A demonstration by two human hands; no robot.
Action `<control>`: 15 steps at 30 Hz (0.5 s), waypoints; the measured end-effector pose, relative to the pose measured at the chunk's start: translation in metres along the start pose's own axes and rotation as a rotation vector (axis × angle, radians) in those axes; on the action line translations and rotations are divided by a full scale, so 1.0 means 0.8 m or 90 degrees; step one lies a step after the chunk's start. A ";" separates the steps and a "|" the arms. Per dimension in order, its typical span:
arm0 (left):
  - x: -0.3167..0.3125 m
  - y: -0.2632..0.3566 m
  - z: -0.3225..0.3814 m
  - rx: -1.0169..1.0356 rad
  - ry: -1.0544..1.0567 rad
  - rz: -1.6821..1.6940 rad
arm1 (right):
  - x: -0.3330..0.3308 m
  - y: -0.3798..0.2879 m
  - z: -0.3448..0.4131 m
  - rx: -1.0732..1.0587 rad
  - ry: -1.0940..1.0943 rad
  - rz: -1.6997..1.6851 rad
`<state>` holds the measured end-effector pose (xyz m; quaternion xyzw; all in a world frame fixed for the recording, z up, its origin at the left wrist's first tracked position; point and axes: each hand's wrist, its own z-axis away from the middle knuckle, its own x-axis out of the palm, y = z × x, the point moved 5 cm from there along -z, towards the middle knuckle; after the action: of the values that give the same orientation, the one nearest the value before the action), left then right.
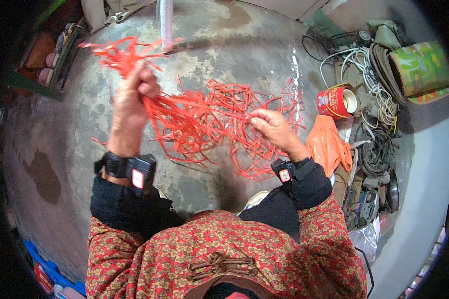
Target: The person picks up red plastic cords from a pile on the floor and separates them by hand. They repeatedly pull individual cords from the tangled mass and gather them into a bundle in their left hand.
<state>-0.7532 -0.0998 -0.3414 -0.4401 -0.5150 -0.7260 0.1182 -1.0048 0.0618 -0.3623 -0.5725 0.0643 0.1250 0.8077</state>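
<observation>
My left hand point(136, 93) is closed round a bunch of red plastic straps point(172, 112); their blurred loose ends stick out above the fist and the rest hangs down to its right. Between thumb and forefinger, my right hand point(267, 125) pinches one red strand, which runs taut across to the left fist. Below and behind both hands, a tangled heap of the same red strands point(239, 89) spreads over the concrete floor. Each wrist wears a black strapped device.
At the right lie an orange plastic bag point(323, 140), a red bucket point(333, 102), coiled white cable point(387, 108), dark coiled hose point(376, 153) and a green patterned container point(421, 69). A pale post point(166, 26) stands on the floor ahead. A shelf with shoes point(61, 52) is at upper left.
</observation>
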 end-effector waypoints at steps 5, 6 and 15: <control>-0.067 0.090 0.004 0.150 0.111 0.085 | -0.039 0.026 0.006 0.086 0.065 -0.067; -0.072 0.106 0.008 0.172 0.096 0.084 | -0.045 0.031 0.007 0.078 0.083 -0.070; -0.079 0.140 0.037 0.205 0.168 0.036 | -0.107 0.080 0.023 0.153 0.352 -0.180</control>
<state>-0.6304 -0.1419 -0.3150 -0.3308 -0.5919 -0.6820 0.2740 -1.1052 0.0878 -0.3931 -0.4884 0.2150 -0.1570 0.8310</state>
